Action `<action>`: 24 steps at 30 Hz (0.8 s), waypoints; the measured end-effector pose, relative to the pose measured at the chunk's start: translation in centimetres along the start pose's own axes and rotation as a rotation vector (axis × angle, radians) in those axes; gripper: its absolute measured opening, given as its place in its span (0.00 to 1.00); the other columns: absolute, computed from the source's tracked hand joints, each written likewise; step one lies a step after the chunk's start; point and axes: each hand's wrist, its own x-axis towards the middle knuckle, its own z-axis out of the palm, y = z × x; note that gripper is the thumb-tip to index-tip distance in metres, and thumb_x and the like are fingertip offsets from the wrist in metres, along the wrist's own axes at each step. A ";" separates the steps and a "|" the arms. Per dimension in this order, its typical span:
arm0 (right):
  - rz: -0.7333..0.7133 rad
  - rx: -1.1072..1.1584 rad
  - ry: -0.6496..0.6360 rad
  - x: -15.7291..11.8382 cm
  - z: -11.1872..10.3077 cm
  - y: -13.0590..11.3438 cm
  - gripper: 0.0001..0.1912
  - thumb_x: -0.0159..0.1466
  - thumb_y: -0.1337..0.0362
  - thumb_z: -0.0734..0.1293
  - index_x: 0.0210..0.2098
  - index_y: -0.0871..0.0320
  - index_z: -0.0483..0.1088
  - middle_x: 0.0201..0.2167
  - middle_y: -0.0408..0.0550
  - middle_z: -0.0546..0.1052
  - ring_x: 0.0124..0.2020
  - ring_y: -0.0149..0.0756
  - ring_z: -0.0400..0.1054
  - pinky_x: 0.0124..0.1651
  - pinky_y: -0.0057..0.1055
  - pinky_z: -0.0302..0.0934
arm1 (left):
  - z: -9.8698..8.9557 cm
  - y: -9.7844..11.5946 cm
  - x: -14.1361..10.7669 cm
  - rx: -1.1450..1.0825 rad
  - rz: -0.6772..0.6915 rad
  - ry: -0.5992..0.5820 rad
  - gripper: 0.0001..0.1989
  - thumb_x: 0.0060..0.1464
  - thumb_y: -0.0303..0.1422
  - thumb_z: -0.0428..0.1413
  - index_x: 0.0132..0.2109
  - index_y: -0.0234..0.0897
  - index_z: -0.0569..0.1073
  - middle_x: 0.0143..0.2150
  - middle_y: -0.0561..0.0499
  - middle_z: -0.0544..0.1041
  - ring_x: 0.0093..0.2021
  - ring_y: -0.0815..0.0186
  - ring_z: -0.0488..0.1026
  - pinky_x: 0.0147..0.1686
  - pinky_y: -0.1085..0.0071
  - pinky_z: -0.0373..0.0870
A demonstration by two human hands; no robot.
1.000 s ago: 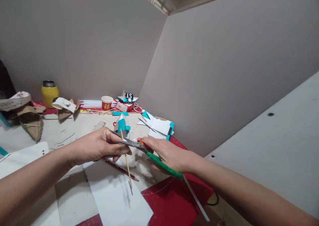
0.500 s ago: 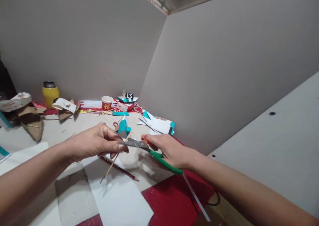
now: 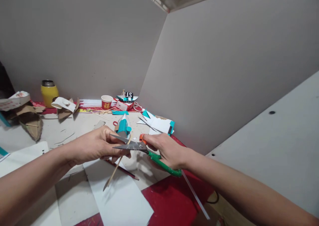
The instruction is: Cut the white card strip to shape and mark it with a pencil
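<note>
My left hand pinches a thin wooden stick, which slants down over a white paper sheet. My right hand grips green-handled scissors with an orange part near the thumb. Their blades are parted and lie around the stick's upper part, beside my left fingers. Beneath the stick, a dark pencil lies on the paper. Just beyond my hands stands a small teal and white paper boat. A clear thin strip extends below the scissors' handle.
At the back are a yellow bottle, a red and white paper cup and a small boat with a black flag. Cardboard boat pieces lie at the left. Cut white paper lies beyond my right hand, near the grey wall.
The scissor blades have opened wider around the stick. My left hand and the stick have shifted slightly, with the stick's lower end now a little lower and further right.
</note>
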 end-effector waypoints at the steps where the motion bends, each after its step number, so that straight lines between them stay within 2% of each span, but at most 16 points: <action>1: 0.008 0.010 -0.001 0.0 0.0 0.0 0.08 0.60 0.58 0.60 0.34 0.55 0.58 0.24 0.45 0.67 0.23 0.35 0.56 0.29 0.31 0.51 | 0.0 0.0 0.0 -0.007 0.005 -0.003 0.08 0.51 0.35 0.61 0.31 0.35 0.80 0.20 0.58 0.66 0.20 0.75 0.54 0.19 0.75 0.47; 5: 0.005 0.016 0.028 -0.1 0.6 0.4 0.07 0.59 0.58 0.58 0.32 0.54 0.56 0.21 0.43 0.65 0.21 0.35 0.54 0.27 0.30 0.49 | -0.2 -0.6 0.2 -0.066 -0.003 -0.005 0.10 0.52 0.37 0.60 0.33 0.34 0.80 0.19 0.59 0.64 0.20 0.75 0.53 0.20 0.75 0.47; 10: 0.020 0.035 0.068 -0.2 1.1 0.4 0.07 0.60 0.57 0.57 0.29 0.53 0.55 0.20 0.40 0.61 0.20 0.32 0.51 0.26 0.29 0.47 | -1.3 -1.4 0.6 -0.110 0.001 0.103 0.10 0.52 0.37 0.61 0.31 0.34 0.81 0.18 0.58 0.63 0.19 0.75 0.52 0.19 0.76 0.46; 13: 0.154 0.074 0.140 0.2 0.6 0.5 0.09 0.59 0.57 0.58 0.27 0.53 0.54 0.20 0.38 0.59 0.21 0.31 0.50 0.26 0.28 0.49 | -2.0 -1.4 0.6 -0.186 0.030 0.176 0.11 0.52 0.39 0.62 0.32 0.34 0.81 0.17 0.58 0.64 0.19 0.76 0.53 0.17 0.79 0.47; 17: 0.397 0.022 0.249 1.2 0.0 2.3 0.14 0.62 0.54 0.59 0.25 0.54 0.54 0.21 0.39 0.61 0.23 0.31 0.54 0.28 0.27 0.51 | -2.8 -1.6 0.8 -0.401 0.035 0.417 0.10 0.51 0.36 0.64 0.32 0.31 0.79 0.19 0.57 0.66 0.17 0.78 0.53 0.12 0.82 0.46; 19: 0.528 -0.013 0.224 1.7 0.1 3.8 0.16 0.63 0.53 0.61 0.23 0.55 0.56 0.20 0.40 0.63 0.23 0.32 0.57 0.27 0.28 0.51 | -3.0 -1.8 1.0 -0.470 0.054 0.519 0.08 0.52 0.34 0.63 0.33 0.31 0.79 0.20 0.56 0.67 0.16 0.78 0.55 0.11 0.84 0.47; 21: 0.643 -0.047 0.145 2.2 0.6 5.4 0.18 0.63 0.54 0.64 0.21 0.56 0.60 0.19 0.41 0.66 0.22 0.32 0.59 0.25 0.28 0.53 | -3.0 -2.0 1.3 -0.503 0.077 0.577 0.06 0.55 0.31 0.60 0.34 0.32 0.78 0.21 0.56 0.68 0.17 0.78 0.59 0.12 0.85 0.51; 24: 0.769 -0.119 0.035 2.9 1.7 7.4 0.14 0.65 0.56 0.66 0.27 0.60 0.69 0.26 0.44 0.73 0.27 0.33 0.67 0.31 0.30 0.61 | -2.9 -2.1 1.5 -0.551 0.093 0.637 0.05 0.57 0.28 0.57 0.35 0.33 0.78 0.23 0.55 0.70 0.19 0.77 0.64 0.15 0.86 0.60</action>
